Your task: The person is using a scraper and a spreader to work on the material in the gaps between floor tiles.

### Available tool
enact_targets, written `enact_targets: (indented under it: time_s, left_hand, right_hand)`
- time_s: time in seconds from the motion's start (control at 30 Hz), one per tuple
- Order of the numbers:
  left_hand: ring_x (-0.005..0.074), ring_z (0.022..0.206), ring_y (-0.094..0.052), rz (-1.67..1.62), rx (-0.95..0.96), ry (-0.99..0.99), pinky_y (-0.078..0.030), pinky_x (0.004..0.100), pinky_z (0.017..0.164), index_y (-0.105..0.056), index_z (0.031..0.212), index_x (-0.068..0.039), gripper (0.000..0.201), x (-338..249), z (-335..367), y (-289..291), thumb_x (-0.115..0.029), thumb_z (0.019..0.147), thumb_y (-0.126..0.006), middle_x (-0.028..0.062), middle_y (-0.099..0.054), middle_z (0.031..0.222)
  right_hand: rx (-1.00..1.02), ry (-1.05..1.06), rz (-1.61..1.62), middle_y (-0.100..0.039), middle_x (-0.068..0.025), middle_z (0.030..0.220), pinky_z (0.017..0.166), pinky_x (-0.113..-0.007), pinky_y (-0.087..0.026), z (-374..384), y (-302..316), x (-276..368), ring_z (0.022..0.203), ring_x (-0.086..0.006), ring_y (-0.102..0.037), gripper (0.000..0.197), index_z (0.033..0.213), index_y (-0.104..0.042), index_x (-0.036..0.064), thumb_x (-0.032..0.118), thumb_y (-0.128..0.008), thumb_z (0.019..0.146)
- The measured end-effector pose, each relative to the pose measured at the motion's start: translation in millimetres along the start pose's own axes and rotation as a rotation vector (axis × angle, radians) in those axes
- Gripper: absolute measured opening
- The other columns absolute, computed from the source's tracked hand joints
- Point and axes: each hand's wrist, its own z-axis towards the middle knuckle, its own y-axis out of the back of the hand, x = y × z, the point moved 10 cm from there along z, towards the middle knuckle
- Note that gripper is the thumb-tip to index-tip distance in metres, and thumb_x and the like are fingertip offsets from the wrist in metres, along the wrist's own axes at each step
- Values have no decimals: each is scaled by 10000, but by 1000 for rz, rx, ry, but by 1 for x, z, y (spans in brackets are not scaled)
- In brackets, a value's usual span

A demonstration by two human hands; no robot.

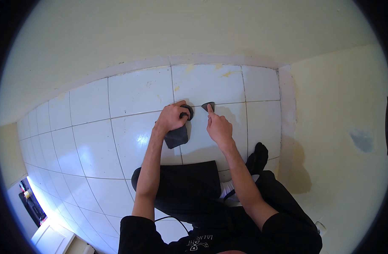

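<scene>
My left hand (173, 117) is closed around a black rounded thing (190, 111) with a curved rim; its exact kind I cannot make out. Just below that hand, a dark grey flat piece (176, 137), like a cloth or pouch, rests against the white tiles; whether the hand also grips it is hidden. My right hand (219, 128) has its index finger stretched onto a small dark grey triangular piece (205, 106), pressing it to the tile near a grout line. The other fingers of that hand are curled. A short gap of tile separates the two hands.
White tiled floor (143, 91) carries yellowish stains near the pale wall (194, 29). Another wall (342, 110) with a grey patch rises at the right. My bent legs and dark-socked foot (258, 157) are close below. A white door-like panel (54, 237) stands at lower left.
</scene>
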Motion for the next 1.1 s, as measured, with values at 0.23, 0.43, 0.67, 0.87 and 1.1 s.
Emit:
enact_targets:
  time_s: [0.23,0.43,0.67,0.87,1.1]
  left_hand:
    - [348,829,-665,-12,39,41,-538,442,751,-736,789,-93,141,3,-2,-3,-121,717,-617,91,-658,965]
    - [336,787,-663,4,5,8,-543,448,712,-727,765,-89,126,0,-2,0,-114,712,-616,77,-647,916]
    - [339,775,-664,-10,4,12,-544,446,718,-733,762,-93,133,0,0,0,-114,713,-611,79,-642,909]
    - [341,768,-665,1,0,-4,-546,445,714,-735,758,-102,131,0,-1,0,-114,713,-613,77,-644,908]
    - [339,777,-668,3,6,6,-547,443,714,-740,769,-107,135,1,0,-1,-114,710,-618,73,-658,934]
  right_hand:
    - [-5,-45,0,-688,-203,787,686,-520,-566,6,2,0,726,-384,-699,507,1484,-515,184,234,-557,981]
    - [-6,-58,19,-701,-191,824,716,-524,-562,9,5,-6,785,-375,-700,488,1467,-536,190,229,-553,981]
    - [-9,-45,22,-707,-181,840,726,-519,-558,9,11,-10,802,-366,-697,483,1461,-543,186,220,-551,980]
    - [55,2,-17,-700,-192,827,725,-511,-561,8,8,2,793,-366,-700,497,1477,-523,176,218,-552,982]
    - [68,27,-9,-687,-201,791,694,-515,-567,4,-1,11,743,-392,-705,552,1517,-464,175,206,-568,976]
